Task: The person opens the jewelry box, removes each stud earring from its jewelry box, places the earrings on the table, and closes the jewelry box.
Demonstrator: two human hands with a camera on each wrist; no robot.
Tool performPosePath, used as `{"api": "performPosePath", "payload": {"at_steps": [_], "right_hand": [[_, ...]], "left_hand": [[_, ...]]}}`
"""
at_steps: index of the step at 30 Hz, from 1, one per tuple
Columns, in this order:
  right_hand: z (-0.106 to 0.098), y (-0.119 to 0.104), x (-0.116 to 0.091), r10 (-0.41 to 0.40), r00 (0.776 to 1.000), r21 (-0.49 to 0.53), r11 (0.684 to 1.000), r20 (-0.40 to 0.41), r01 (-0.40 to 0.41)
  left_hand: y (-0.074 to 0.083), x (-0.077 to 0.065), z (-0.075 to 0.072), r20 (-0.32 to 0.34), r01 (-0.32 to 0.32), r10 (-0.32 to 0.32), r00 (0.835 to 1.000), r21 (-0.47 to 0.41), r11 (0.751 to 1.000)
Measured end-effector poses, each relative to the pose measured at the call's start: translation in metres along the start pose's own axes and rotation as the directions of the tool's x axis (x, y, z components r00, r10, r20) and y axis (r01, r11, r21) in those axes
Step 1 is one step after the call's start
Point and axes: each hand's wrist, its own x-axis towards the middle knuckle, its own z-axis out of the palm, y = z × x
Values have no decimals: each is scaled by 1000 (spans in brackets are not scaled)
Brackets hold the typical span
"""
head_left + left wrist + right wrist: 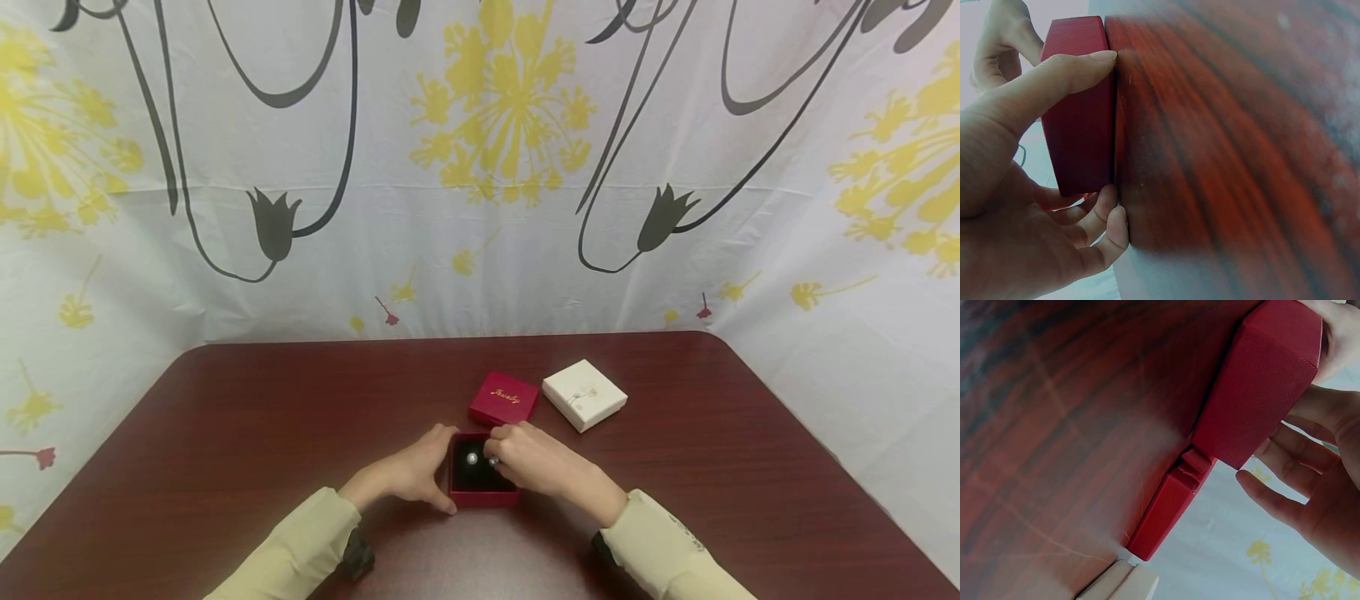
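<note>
An open red jewelry box with a black insert sits on the table. A round, pearl-like stud shows on the insert. My left hand grips the box's left end, thumb on the near wall and other fingers around the far side. Over the box's right part, my right hand pinches a second small shiny stud at its fingertips. Whether that stud touches the insert is hidden. In the right wrist view the thumb and index tips are behind the box wall, with other fingers loosely spread.
Behind the box lies a red lid with gold lettering. Right of it is a white box with a flower print. The dark wooden table ends at a patterned curtain.
</note>
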Motion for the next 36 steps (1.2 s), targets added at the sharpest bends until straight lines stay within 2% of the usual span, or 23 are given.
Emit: {"api": "performPosePath", "payload": {"at_steps": [16,36], "right_hand": [[-2,-2,-1,-5,1000,11,1000,-23,5],[-13,1,-5,10,998,73,997,-60,-6]], "left_hand": [[1,-1,0,-2,4,-4,1000,4,1000],[0,-1,0,5,8,-8,1000,-4,1000]]}}
